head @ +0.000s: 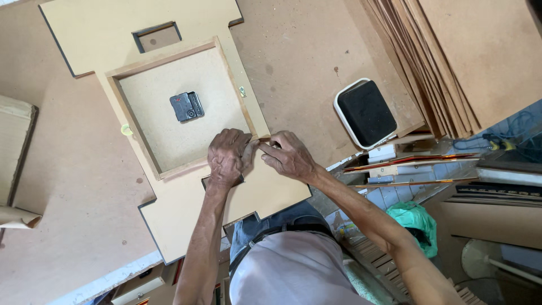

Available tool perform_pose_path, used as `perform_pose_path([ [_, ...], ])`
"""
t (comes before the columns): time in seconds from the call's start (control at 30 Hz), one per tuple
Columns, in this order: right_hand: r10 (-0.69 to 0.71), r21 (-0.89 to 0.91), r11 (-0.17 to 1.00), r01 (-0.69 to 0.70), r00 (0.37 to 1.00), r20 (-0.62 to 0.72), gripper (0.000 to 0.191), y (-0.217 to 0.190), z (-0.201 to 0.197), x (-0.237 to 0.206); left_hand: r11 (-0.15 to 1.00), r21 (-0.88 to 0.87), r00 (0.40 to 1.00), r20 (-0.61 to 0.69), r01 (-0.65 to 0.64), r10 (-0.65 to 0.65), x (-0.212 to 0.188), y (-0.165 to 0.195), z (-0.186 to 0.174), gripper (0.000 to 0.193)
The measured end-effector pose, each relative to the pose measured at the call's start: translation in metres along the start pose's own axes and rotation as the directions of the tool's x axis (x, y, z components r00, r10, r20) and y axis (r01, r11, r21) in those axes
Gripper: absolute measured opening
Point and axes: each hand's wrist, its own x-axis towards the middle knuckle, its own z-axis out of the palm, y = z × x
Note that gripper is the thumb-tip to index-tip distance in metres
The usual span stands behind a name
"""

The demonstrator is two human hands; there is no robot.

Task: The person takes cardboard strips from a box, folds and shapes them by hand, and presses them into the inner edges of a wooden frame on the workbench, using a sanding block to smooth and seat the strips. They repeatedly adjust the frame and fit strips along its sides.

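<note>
Both hands pinch at the wooden frame's (186, 107) corner on the cutout board (186, 209) — left hand (228, 158) pressing, right hand (288, 155) gripping the strip's end — best kept flush, steady pressure.

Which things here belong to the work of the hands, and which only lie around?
In use:
- flat stepped fibreboard panel
- square wooden frame on it
- small black clock mechanism
- left hand, right hand

Lying about:
- black square pad in white tray
- leaning brown boards
- green plastic bag

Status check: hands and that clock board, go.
Left hand and right hand pinching at wooden frame corner. Clock board flat on bench. Nothing blocking.
</note>
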Motion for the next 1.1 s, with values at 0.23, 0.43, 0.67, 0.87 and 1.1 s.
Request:
perform_pose_path([
  [0.23,0.124,-0.06,0.991,-0.123,0.992,0.014,0.024,0.018,0.005,-0.003,0.999,-0.031,0.998,0.06,0.037,-0.035,-0.001,0.0,-0.002,0.021],
  [0.43,0.27,-0.059,0.962,-0.268,0.962,0.027,0.024,0.01,0.006,-0.004,1.0,-0.002,1.0,0.001,0.027,-0.027,-0.001,-0.001,0.003,0.022],
  [0.67,0.259,-0.016,0.965,-0.261,0.962,-0.09,0.029,-0.017,0.022,-0.006,0.906,0.379,0.982,-0.061,0.189,-0.179,0.003,0.0,0.042,0.037],
  [0.87,0.317,0.033,0.948,-0.316,0.948,-0.032,0.019,-0.015,0.035,0.008,0.931,0.301,0.972,-0.172,0.206,-0.16,0.005,0.0,0.043,0.045],
  [1.1,0.375,-0.254,0.913,-0.321,0.903,0.208,0.036,-0.01,0.038,0.047,0.923,-0.176,0.919,-0.141,0.343,-0.369,0.008,0.004,0.025,0.025],
])
